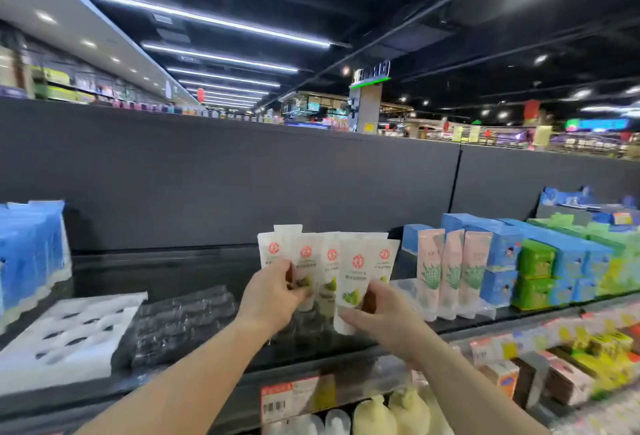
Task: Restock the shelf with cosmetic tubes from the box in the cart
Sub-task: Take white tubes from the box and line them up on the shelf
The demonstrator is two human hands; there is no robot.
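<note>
Head view, centre of frame, a little below the middle: white cosmetic tubes [327, 261] fanned upright above the top shelf [194, 272], caps down, clamped from both sides. Left hand [273, 291] curled round the left part of the fan, thumb across the fronts; right hand [377, 313] pinching the lower end of the rightmost tubes, fingers wrapped under the caps. No box or cart anywhere in frame. Likely trouble from here: too many tubes in too few fingers, so a loosened pinch could let one slide out of the fan and drop to the lower shelf [381, 400] at bottom centre, among the yellow bottles [405, 410]. Also possible: a domino fall on landing, since tall narrow tubes standing on small caps look tippy. To the right, pink tubes [450, 272] just beside the fan, and a sideways nudge could topple that row into the blue and green boxes [540, 261]. To the left, clear plastic trays [180, 320] and a white foam insert [69, 334] lying flat on the shelf, uneven footing for anything set there. Open room: dark bare shelf directly behind and below the fan, backed by the black panel [242, 185]; front lip of the shelf close under the wrists, so little margin forward.
</note>
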